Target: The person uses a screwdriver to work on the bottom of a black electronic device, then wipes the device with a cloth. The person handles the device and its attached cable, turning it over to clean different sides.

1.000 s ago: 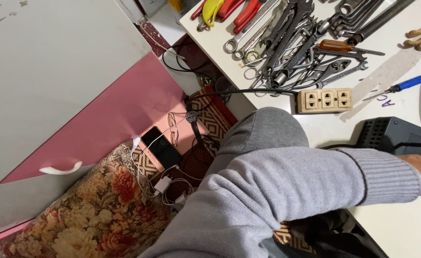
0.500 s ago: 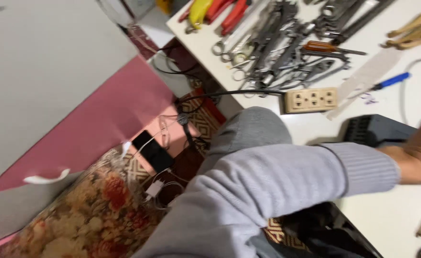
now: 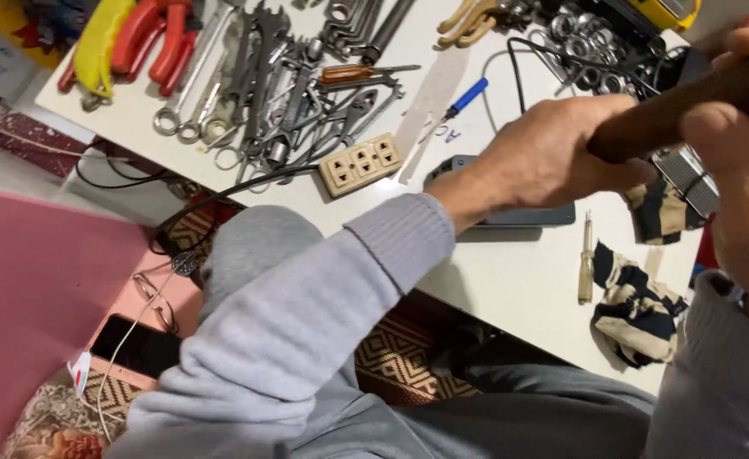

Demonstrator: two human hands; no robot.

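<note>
My left hand is closed around a dark brown wooden handle held above the white table. My right hand grips the same handle further along, at the right edge of the view. Both arms wear grey sleeves. Below the hands lie a flat dark grey device, a ribbed metal part and a striped black-and-tan cloth. A small screwdriver with a pale handle lies beside the cloth.
A pile of wrenches and pliers, red-handled pliers, a beige power strip, a blue pen and metal rings cover the table's far side. A phone lies on the patterned carpet.
The view swung right along the table. My left arm, earlier reaching out of view, now shows its hand on the wooden handle, and my right hand has come into view.
</note>
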